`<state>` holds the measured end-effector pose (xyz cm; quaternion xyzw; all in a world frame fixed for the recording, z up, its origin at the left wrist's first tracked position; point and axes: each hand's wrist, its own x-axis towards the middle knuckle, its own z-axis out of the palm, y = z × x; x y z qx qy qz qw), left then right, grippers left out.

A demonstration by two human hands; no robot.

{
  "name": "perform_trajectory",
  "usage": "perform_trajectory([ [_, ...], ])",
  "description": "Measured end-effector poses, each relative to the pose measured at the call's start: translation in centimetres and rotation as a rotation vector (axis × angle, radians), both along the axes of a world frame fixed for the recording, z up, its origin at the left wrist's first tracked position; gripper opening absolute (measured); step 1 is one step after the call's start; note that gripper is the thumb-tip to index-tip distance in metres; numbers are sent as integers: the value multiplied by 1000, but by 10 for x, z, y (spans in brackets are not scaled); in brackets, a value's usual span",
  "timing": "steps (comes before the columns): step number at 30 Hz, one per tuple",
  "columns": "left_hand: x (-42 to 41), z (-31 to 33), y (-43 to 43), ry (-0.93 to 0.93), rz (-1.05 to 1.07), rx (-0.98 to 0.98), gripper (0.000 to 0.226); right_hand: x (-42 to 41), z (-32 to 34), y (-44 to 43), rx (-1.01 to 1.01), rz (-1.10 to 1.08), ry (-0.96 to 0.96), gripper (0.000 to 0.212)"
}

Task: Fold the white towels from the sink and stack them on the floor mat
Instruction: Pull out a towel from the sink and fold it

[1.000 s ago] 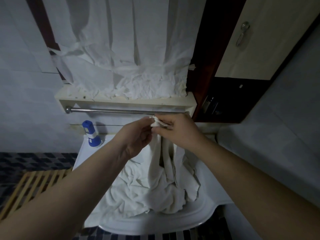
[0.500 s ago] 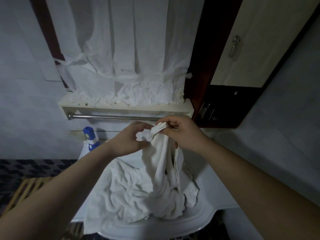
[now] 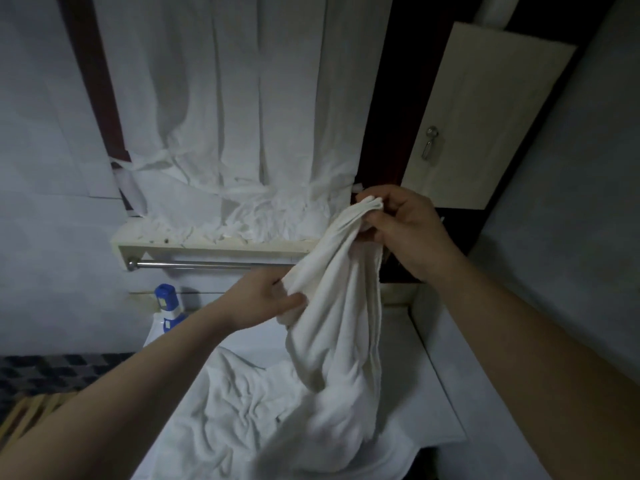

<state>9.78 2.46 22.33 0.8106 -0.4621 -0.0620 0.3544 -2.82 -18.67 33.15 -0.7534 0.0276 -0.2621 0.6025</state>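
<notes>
Presently, a white towel (image 3: 332,306) hangs bunched between both hands above the sink (image 3: 436,382). It is soft terry cloth, matte, gathered into a long rope-like drape with deep lengthwise folds. Its long axis runs from the upper right, at the top end, down and slightly left to its lower end, which is motion-blurred and meets the heap below.

The right hand (image 3: 405,230) holds the towel's top end, fingers closed in a pinch on the bunched corner. The left hand (image 3: 263,303), lower and to the left, has its fingers closed on a fold at the towel's left edge, about a third of the way down.

More white towels (image 3: 242,410) lie crumpled in the sink, heavily creased, spreading toward the near left. The sink is smooth, pale and glossy.

Farther off, a cream shelf (image 3: 214,245) carries a round metal rail (image 3: 194,265) beneath it; a white curtain (image 3: 225,116) falls in vertical pleats and piles on the shelf. A blue-capped bottle (image 3: 168,306) stands at the sink's far left corner. A slatted wooden mat (image 3: 27,415) lies on the floor at near left. A cream cabinet door (image 3: 485,116) with a metal knob hangs at far right.
</notes>
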Motion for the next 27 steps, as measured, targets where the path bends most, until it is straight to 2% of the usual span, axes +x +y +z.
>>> perform_trajectory([
  [2, 4, 10, -1, -87, 142, -95, 25, -1, 10, -4, 51, -42, -54, 27],
  [6, 18, 45, 4, -268, 416, -308, 15, -1, 24, -13, 94, -166, -126, 20],
  [9, 25, 74, 11, -626, 362, -330, 12, 2, 29, -18, 129, -240, -172, 17],
  [10, 27, 79, 14, -675, 293, -281, 14, 3, 31, -19, 141, -260, -191, 16],
  [12, 34, 85, 18, -624, 175, -113, 24, 6, 30, -20, 153, -269, -208, 17],
  [15, 46, 70, 22, -532, 167, 101, 29, 7, 18, -19, 147, -258, -166, 21],
  [19, 47, 42, 27, -166, 223, 79, 31, 11, 2, -16, 140, -257, -61, 26],
  [20, 47, 37, 28, -126, 208, 89, 36, 12, -1, -16, 136, -250, -29, 28],
  [22, 48, 34, 29, -95, 166, 121, 37, 16, -6, -17, 141, -255, 30, 23],
  [24, 49, 40, 28, -105, 181, 91, 27, 18, -6, -20, 166, -284, 45, 17],
  [27, 48, 60, 24, -161, 306, -126, 33, 18, 9, -23, 214, -320, -27, 15],
])
